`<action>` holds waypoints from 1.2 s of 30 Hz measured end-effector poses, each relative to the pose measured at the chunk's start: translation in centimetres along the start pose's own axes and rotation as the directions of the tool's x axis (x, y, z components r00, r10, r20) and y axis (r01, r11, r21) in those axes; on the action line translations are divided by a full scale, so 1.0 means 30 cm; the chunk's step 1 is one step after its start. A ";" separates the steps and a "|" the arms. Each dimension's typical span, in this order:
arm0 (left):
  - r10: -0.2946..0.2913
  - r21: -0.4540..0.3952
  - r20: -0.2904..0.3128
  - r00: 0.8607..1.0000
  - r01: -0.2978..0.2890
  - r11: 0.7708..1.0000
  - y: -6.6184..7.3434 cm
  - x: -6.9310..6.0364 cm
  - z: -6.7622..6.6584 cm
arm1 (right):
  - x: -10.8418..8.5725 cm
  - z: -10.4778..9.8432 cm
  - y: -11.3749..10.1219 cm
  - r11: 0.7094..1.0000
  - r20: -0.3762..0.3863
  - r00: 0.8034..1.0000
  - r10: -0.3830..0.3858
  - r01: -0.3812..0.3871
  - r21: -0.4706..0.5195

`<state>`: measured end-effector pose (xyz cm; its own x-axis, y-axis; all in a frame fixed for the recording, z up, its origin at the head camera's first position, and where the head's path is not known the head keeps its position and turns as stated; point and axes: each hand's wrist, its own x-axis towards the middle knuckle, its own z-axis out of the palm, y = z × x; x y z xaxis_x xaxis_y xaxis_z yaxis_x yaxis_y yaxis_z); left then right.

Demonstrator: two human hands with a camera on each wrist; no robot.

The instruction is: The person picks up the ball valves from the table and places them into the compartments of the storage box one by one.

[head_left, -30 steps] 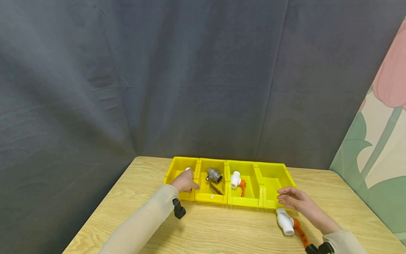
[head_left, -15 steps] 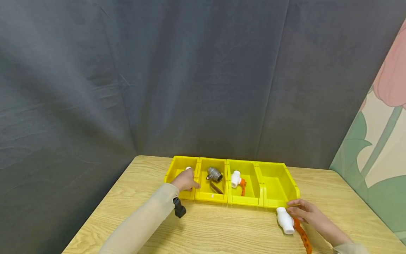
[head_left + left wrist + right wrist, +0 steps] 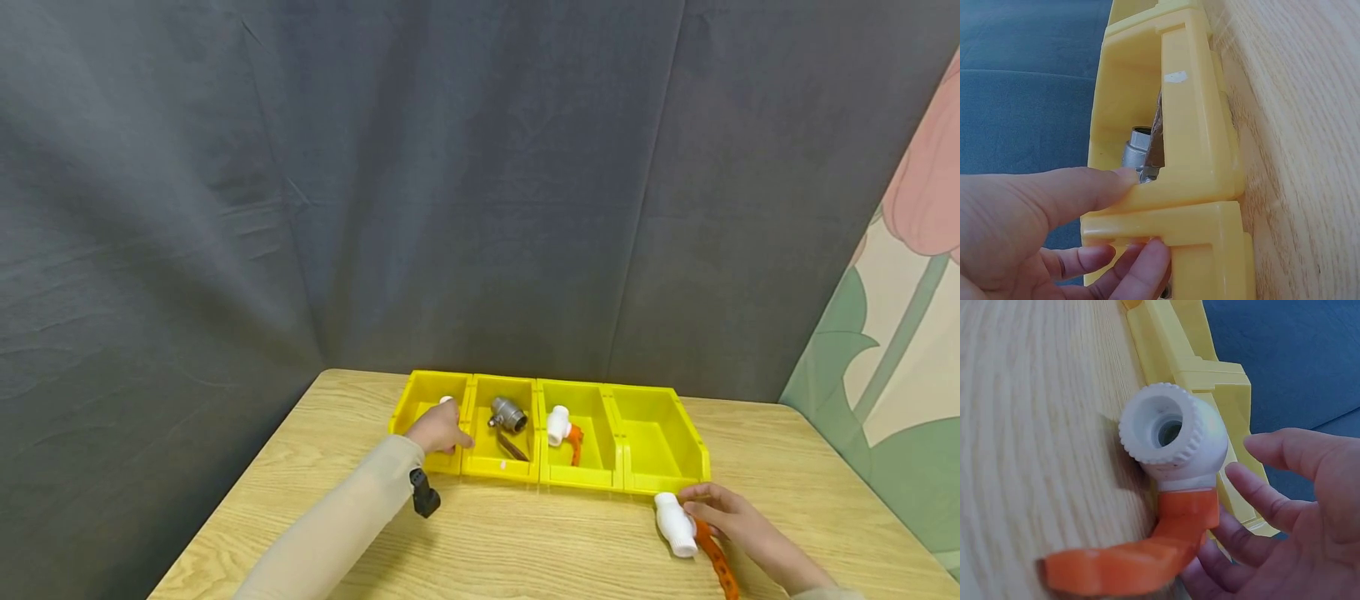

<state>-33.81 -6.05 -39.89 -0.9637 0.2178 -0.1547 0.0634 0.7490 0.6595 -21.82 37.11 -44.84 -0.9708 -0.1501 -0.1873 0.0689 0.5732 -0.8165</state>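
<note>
My left hand (image 3: 437,427) is at the leftmost of the joined yellow bins (image 3: 576,475). In the left wrist view, its thumb and curled fingers pinch the walls between the first two bins. A white ball valve (image 3: 677,525) with an orange handle (image 3: 1129,559) lies on the table before the rightmost bin. My right hand (image 3: 731,518) is beside it, fingers apart and loosely bent; a fingertip may touch it. A grey metal valve (image 3: 508,414) with a brownish handle lies in the second bin. Another white valve (image 3: 558,425) with an orange handle is in the third.
A small white part (image 3: 445,399) shows in the leftmost bin, mostly hidden by my left hand. The bins stand in a row near the back of the wooden table (image 3: 517,542). Behind them hangs a dark grey curtain (image 3: 480,208); a flower-painted wall (image 3: 892,375) borders the right side.
My right hand has come down and slightly right, from over the front of the rightmost bin to beside the white valve on the table. The left hand stays in place.
</note>
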 end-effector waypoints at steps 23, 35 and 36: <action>-0.007 -0.004 -0.006 1.000 0.007 1.000 -0.002 0.002 0.006 | -0.013 0.025 0.009 0.989 0.057 0.988 -0.143 0.144 -0.030; 0.000 -0.002 -0.010 1.000 0.000 1.000 -0.002 0.003 0.007 | -0.002 0.029 0.022 0.970 0.128 0.963 -0.238 0.242 -0.015; 0.002 -0.002 -0.010 1.000 -0.002 1.000 -0.001 0.002 0.007 | -0.001 0.029 0.021 0.968 0.130 0.960 -0.248 0.252 -0.016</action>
<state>-33.82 -5.93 -40.07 -0.9661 0.2130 -0.1459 0.0648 0.7472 0.6615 -21.54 36.79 -45.83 -0.9190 -0.3912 -0.0484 -0.1818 0.5295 -0.8286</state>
